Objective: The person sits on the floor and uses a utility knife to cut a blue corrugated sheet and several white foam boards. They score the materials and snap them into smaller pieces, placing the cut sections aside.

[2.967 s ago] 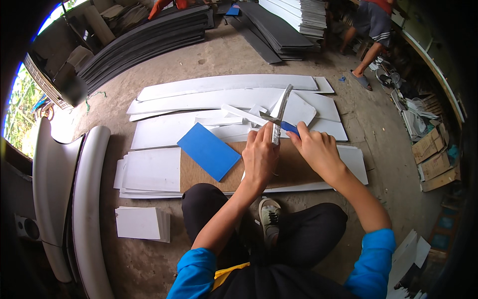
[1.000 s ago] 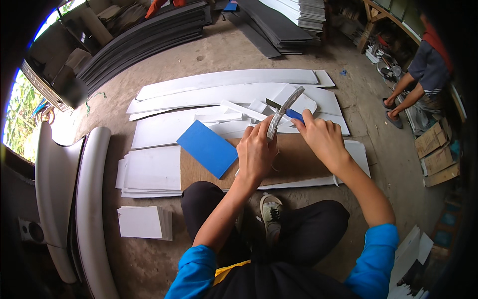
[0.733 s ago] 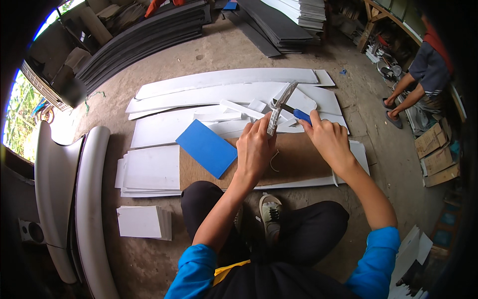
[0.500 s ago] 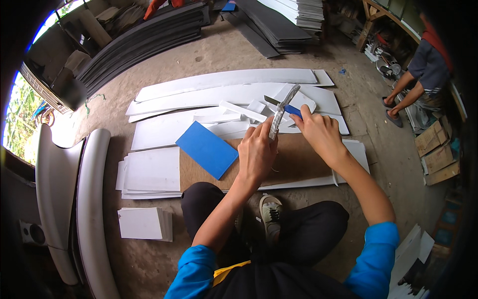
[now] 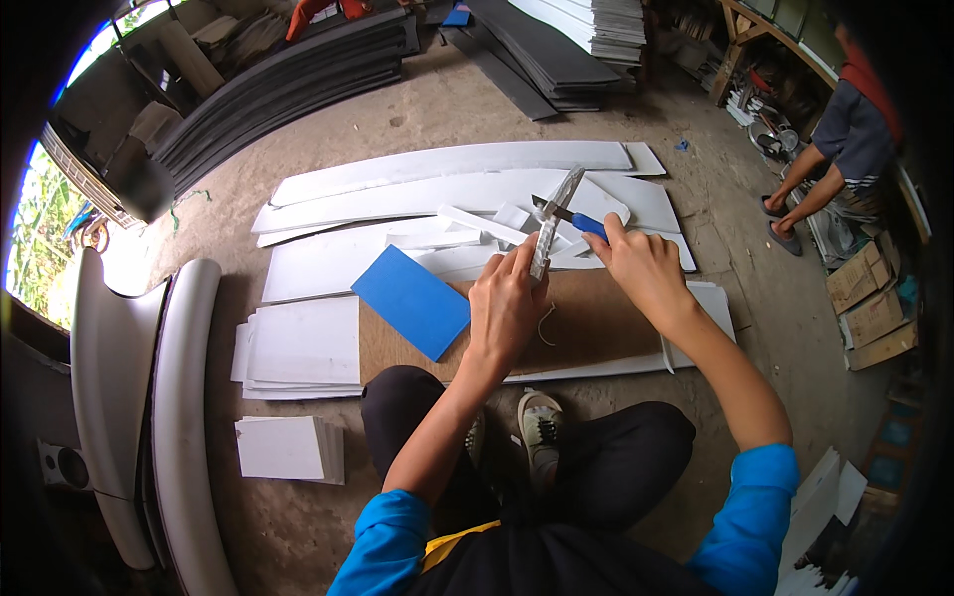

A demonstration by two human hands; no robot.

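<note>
My left hand is closed round the lower end of a narrow silvery-white strip, which stands up slanted over the work area. My right hand grips a knife by its blue handle. The dark blade crosses the strip near its upper part and its tip shows on the left side. Beneath both hands lies a brown board. A blue rectangular sheet rests partly on it, just left of my left hand. A thin pale shaving curls by my left hand.
White foam-like sheets lie under the board, with several white offcuts on top. A small white stack sits by my left knee. Rolled white material stands left. Dark sheets lie behind. Another person stands at right.
The knife blade has shifted slightly down and left along the strip. My left hand has dropped a little, and the strip has tilted slightly.
</note>
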